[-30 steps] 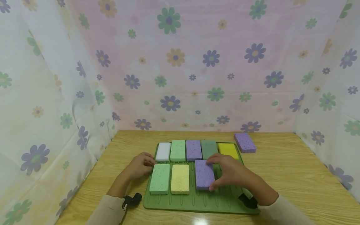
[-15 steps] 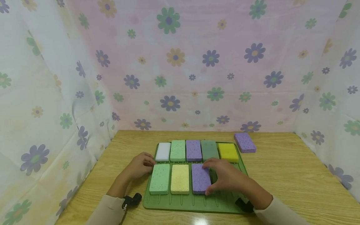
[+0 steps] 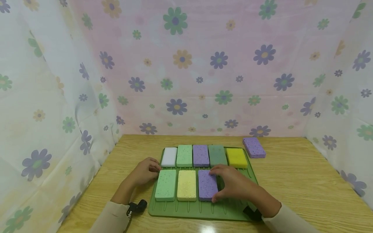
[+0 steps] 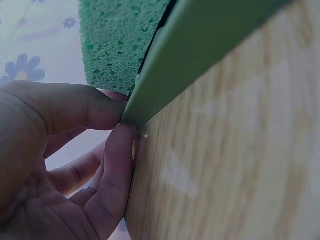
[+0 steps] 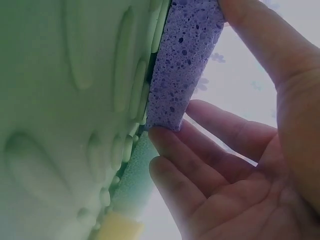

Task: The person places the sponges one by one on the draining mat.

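Observation:
My right hand (image 3: 237,183) holds a speckled purple sponge (image 3: 207,185) by its near and far ends, thumb at the near one. In the right wrist view this sponge (image 5: 182,65) lies against the ribbed green drying mat (image 5: 55,100), fingertips at its end. On the mat (image 3: 201,210), a pale yellow sponge (image 3: 186,185) and a light green sponge (image 3: 165,185) lie to its left in the front row. My left hand (image 3: 145,171) pinches the mat's left edge, thumb and finger meeting there in the left wrist view, near a green sponge (image 4: 117,45).
The back row holds a white sponge (image 3: 169,157), a light green sponge (image 3: 184,155), a purple sponge (image 3: 200,155), a grey-green sponge (image 3: 217,155) and a yellow sponge (image 3: 237,158). Another purple sponge (image 3: 254,147) lies on the wooden table (image 3: 297,181), behind the mat's right corner. Flowered cloth (image 3: 198,71) surrounds the table.
My right hand has brought the purple sponge left and toward me, down beside the pale yellow one, uncovering the back row's yellow sponge. My left hand has stayed at the mat's edge.

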`<state>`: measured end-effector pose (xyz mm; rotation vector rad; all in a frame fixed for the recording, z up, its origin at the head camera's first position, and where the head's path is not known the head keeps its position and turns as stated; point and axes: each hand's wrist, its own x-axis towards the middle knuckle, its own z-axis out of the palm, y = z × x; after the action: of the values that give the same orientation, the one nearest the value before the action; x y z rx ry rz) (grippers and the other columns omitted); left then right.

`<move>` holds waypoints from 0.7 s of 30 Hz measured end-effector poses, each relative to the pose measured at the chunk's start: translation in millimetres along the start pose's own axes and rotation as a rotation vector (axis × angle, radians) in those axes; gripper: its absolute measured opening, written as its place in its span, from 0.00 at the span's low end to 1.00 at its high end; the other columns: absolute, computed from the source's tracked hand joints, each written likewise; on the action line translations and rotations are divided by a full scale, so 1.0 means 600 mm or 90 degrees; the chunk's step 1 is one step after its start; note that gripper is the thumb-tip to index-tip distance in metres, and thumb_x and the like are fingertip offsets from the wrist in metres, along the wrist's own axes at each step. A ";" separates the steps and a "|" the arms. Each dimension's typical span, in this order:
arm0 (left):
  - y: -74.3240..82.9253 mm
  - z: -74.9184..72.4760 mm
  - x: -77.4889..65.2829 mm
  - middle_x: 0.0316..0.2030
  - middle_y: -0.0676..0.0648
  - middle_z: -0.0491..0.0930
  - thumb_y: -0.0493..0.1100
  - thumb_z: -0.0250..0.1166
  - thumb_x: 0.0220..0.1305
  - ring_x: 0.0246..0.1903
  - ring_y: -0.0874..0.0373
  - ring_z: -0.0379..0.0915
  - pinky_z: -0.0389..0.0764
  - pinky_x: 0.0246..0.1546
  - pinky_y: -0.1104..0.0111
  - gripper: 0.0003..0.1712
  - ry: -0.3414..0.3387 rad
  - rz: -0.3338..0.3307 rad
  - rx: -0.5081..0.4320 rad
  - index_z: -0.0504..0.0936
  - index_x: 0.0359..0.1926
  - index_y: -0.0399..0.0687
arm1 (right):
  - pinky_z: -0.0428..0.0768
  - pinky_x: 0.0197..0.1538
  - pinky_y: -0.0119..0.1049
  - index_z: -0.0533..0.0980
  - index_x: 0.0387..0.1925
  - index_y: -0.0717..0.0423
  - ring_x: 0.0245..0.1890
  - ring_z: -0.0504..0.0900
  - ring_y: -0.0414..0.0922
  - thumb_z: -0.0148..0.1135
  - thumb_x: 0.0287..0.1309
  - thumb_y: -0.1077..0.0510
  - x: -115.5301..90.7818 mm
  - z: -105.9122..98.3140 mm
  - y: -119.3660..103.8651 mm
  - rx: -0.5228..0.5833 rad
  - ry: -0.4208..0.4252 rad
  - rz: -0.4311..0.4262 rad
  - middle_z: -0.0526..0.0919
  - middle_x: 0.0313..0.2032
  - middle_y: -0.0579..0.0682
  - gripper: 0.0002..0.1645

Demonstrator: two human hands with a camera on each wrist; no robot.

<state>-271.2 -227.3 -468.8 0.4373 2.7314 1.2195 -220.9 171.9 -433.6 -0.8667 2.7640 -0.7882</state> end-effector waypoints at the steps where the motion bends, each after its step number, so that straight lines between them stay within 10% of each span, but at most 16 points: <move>1: -0.001 0.000 0.000 0.59 0.44 0.75 0.31 0.68 0.65 0.56 0.44 0.79 0.84 0.54 0.53 0.09 0.000 0.000 0.002 0.88 0.42 0.47 | 0.74 0.68 0.61 0.77 0.65 0.54 0.68 0.73 0.59 0.84 0.33 0.30 0.000 0.000 0.000 0.001 -0.002 0.001 0.76 0.68 0.54 0.58; 21: -0.002 0.002 0.001 0.59 0.46 0.75 0.32 0.68 0.65 0.56 0.44 0.80 0.84 0.54 0.53 0.10 0.005 0.002 0.014 0.89 0.41 0.51 | 0.74 0.68 0.59 0.75 0.69 0.56 0.70 0.72 0.57 0.82 0.37 0.29 -0.003 0.000 -0.002 -0.002 -0.020 0.008 0.73 0.70 0.54 0.60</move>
<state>-271.8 -226.9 -470.4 0.4399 2.7552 1.1949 -218.8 172.0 -433.3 -0.8541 2.7404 -0.7623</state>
